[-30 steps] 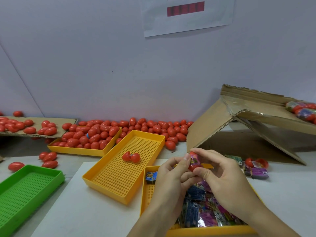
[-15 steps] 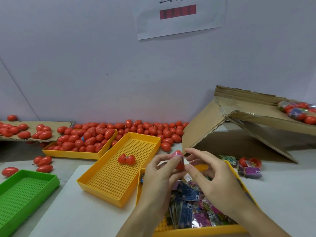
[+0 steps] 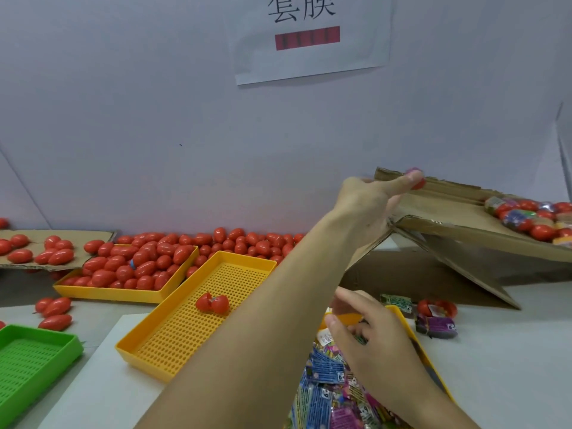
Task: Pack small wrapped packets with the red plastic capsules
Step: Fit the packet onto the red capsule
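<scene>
My left hand point(image 3: 368, 202) is stretched out to the right and up, pinching a red capsule point(image 3: 416, 180) at the upper edge of the cardboard box flap point(image 3: 448, 209). My right hand point(image 3: 368, 339) hovers low over the yellow tray of wrapped packets point(image 3: 325, 394), fingers curled; I cannot tell whether it holds a packet. An open red capsule point(image 3: 213, 302) lies in the middle yellow perforated tray point(image 3: 173, 345). Filled capsules point(image 3: 535, 218) are piled on the cardboard at the far right.
A yellow tray heaped with red capsules point(image 3: 130, 267) sits at the back left, with more loose along the wall point(image 3: 241, 239). A green tray point(image 3: 28, 363) is at the front left. A purple packet point(image 3: 436, 325) and an open capsule point(image 3: 436, 308) lie right of the packet tray.
My left hand carried the capsule from above the packet tray up and to the right, to the cardboard flap. My right hand let go and dropped toward the packets.
</scene>
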Demonstrator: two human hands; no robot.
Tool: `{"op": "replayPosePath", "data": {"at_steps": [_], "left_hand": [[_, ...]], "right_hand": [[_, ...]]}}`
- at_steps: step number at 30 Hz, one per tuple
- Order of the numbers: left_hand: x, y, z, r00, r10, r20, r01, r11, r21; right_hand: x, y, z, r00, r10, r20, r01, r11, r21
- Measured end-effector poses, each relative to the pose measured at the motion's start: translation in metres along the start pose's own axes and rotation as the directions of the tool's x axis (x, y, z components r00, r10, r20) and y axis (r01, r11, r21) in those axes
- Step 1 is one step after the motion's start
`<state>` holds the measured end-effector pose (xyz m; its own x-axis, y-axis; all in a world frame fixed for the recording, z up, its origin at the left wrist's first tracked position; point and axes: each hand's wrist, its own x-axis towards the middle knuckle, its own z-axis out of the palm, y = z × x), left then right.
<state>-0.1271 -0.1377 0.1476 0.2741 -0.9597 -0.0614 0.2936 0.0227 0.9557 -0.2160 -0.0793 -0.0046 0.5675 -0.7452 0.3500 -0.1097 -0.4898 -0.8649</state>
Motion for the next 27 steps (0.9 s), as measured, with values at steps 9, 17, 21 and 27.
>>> {"op": "replayPosePath", "data": {"at_steps": [9,17,21,27], "left_hand": [[-0.017,-0.062,-0.109,0.850,0.446,-0.280,-0.076,0.631,0.772],[-0.017,-0.088,-0.174,0.946,0.319,-0.063,0.109,-0.130,0.986],[-0.005,-0.093,-0.167,0.927,0.368,-0.076,0.182,-0.262,0.948],[-0.001,-0.105,-0.167,0.884,0.452,-0.117,0.261,-0.271,0.927]], "right_hand": [[0.000,-0.003,-0.002,0.999,-0.037,0.018,0.038,0.997,-0.073],[-0.001,-0.004,0.000,0.999,-0.048,0.022,0.050,0.996,-0.072],[0.000,-0.003,0.000,0.999,-0.042,0.027,0.044,0.997,-0.064],[0.000,-0.003,0.000,0.999,-0.042,0.023,0.043,0.997,-0.064]]}}
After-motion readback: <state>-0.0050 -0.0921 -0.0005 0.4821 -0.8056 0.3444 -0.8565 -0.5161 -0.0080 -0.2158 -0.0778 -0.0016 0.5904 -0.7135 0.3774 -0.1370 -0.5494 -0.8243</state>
